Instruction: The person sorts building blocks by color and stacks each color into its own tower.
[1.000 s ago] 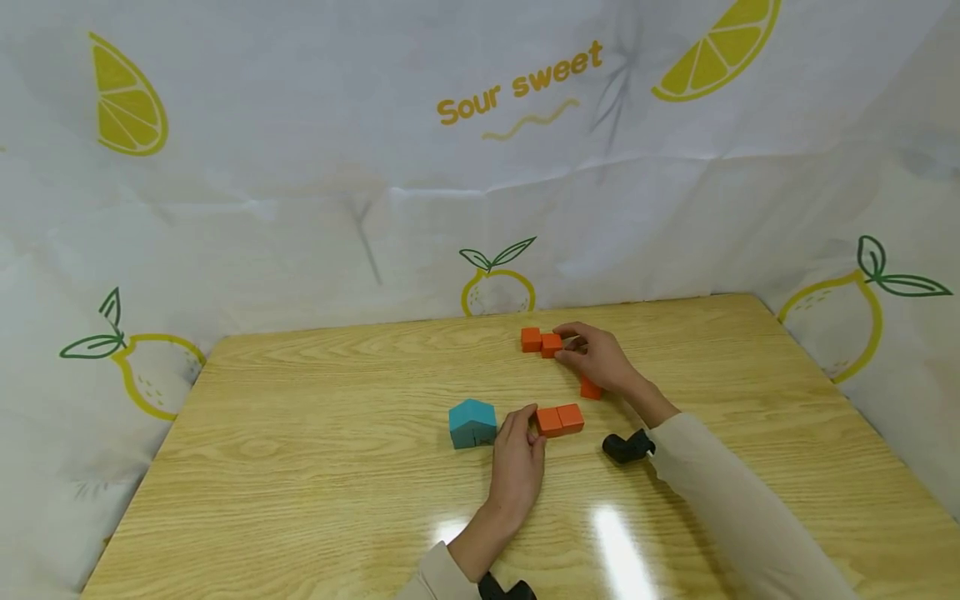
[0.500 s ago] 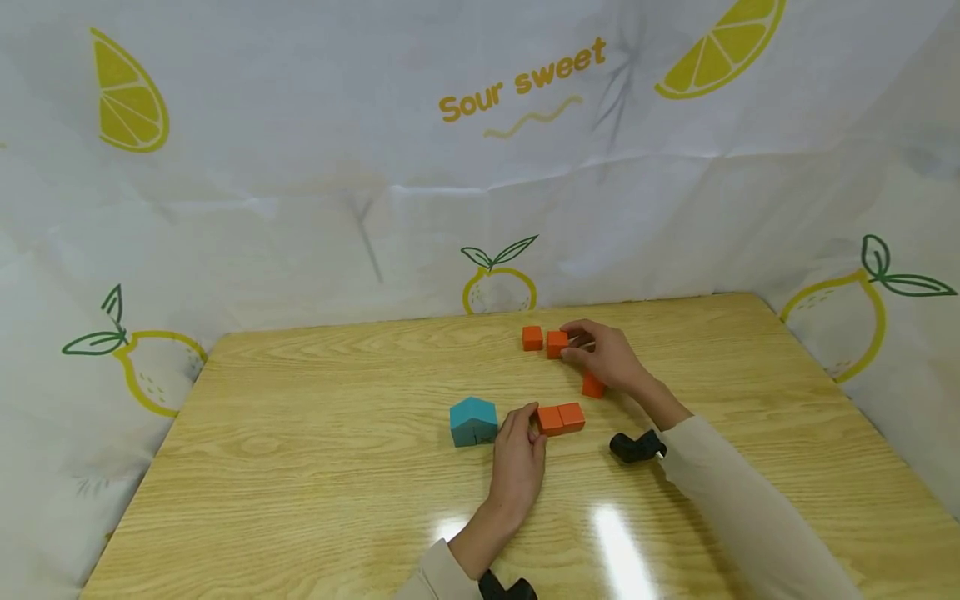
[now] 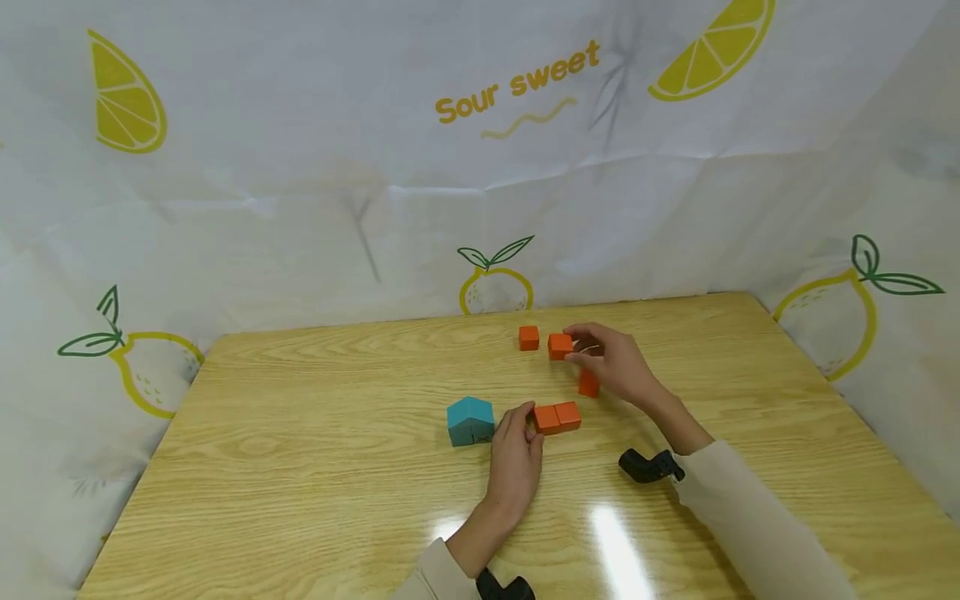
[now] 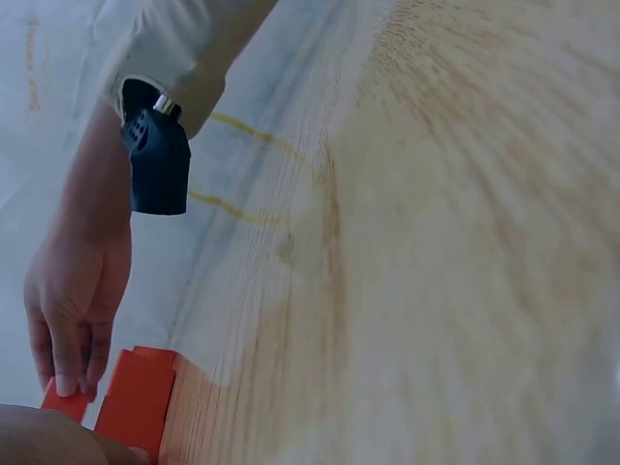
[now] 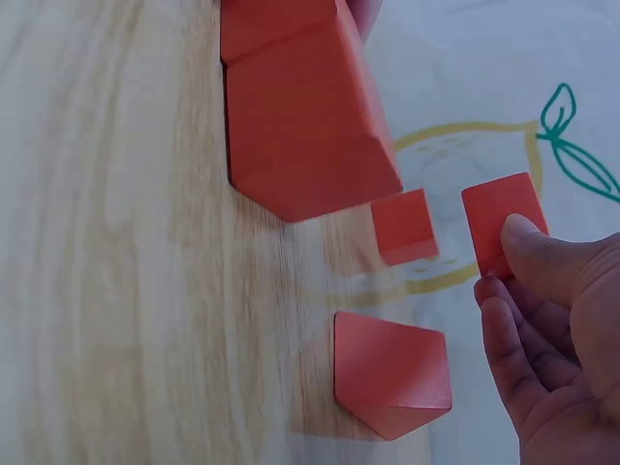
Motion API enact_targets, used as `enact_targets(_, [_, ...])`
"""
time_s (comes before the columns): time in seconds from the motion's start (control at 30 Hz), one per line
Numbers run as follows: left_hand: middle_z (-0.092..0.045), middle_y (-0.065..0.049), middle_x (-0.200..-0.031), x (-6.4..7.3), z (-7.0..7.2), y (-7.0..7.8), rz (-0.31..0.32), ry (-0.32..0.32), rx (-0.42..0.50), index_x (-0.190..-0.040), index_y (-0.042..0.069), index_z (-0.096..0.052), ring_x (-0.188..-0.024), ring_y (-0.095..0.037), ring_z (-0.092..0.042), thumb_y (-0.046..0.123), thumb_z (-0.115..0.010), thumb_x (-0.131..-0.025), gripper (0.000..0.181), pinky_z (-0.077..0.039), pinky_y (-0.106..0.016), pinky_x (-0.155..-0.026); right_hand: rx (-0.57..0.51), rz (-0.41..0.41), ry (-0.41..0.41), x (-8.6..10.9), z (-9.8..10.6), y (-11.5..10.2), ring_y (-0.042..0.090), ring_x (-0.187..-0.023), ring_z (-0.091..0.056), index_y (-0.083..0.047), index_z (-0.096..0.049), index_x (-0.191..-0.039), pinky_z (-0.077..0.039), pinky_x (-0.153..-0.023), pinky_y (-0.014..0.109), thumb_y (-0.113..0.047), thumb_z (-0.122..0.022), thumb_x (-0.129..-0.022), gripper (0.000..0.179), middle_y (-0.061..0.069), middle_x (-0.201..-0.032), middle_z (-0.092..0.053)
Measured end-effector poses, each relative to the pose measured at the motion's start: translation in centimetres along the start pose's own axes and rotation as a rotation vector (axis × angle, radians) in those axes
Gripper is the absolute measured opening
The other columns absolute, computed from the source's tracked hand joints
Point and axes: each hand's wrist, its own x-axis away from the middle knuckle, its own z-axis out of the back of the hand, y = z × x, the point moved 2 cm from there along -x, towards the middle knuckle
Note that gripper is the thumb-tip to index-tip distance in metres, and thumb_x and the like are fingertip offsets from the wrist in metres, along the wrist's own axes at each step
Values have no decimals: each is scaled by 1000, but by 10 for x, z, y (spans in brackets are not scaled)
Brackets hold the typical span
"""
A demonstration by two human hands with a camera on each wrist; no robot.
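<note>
My right hand [image 3: 611,362] pinches an orange cube [image 5: 496,208] between thumb and fingers. In the right wrist view this cube appears raised off the wood. Another orange cube [image 3: 528,337] lies to its left at the back. Below the right hand stands an orange block [image 5: 392,368] with a pointed side, partly covered by the hand in the head view. My left hand [image 3: 516,462] grips the left end of a pair of joined orange blocks [image 3: 557,417], fingertips at the far side and thumb at the near corner. Left of that hand sits a teal house-shaped block [image 3: 471,421].
Everything lies on a wood-grain table [image 3: 300,467]. A white cloth [image 3: 315,208] printed with lemons hangs behind its back edge and along the sides. Black wrist devices [image 3: 651,466] are strapped at both sleeves.
The pinched cube has moved right, away from the back cube, and slightly toward me. My right forearm has shifted right and nearer. My left hand and the joined blocks have stayed put.
</note>
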Motion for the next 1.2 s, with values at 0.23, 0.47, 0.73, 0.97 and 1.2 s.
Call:
enact_targets(0.23, [-54, -4, -88, 0, 0, -1, -2, -5, 7, -125, -6, -55, -73, -10, -49, -7, -67, -86, 41, -45, -20, -62, -38, 3, 27, 20, 1, -10, 26, -96, -62, -4, -59, -126, -51, -82, 42, -11, -69, -89, 39, 11, -114, -63])
enact_targets(0.47, [-54, -4, -88, 0, -1, -1, -11, 8, 5, -124, -5, -56, -73, -10, -50, -7, -67, -85, 41, -45, -21, -62, -56, 12, 55, 37, 0, -16, 19, -90, -62, -7, -60, -125, -52, -79, 33, -11, -69, -89, 38, 5, -106, -63])
enact_targets(0.73, [-54, -4, -86, 0, 0, -1, 8, 6, 9, -124, -3, -56, -72, -10, -49, -5, -68, -85, 40, -45, -22, -63, -73, 64, 32, 49, -7, -22, 16, -87, -62, -6, -62, -123, -52, -78, 30, -6, -71, -86, 39, 3, -106, -65])
enact_targets(0.97, [-53, -4, -86, 0, 1, 1, 14, 16, 23, -127, -3, -54, -72, -10, -48, -4, -69, -86, 44, -43, -22, -62, -72, 92, -8, 53, -17, -23, 22, -89, -64, -5, -63, -121, -52, -78, 36, -7, -72, -85, 38, 6, -110, -66])
enact_targets(1.2, [-57, -7, -105, 1, 1, 0, 16, 27, 64, -133, -2, -49, -73, -10, -49, -4, -68, -86, 51, -43, -21, -61, -88, 88, -49, 56, -20, -26, 21, -93, -64, -7, -64, -120, -52, -80, 36, -4, -71, -85, 36, 4, -112, -66])
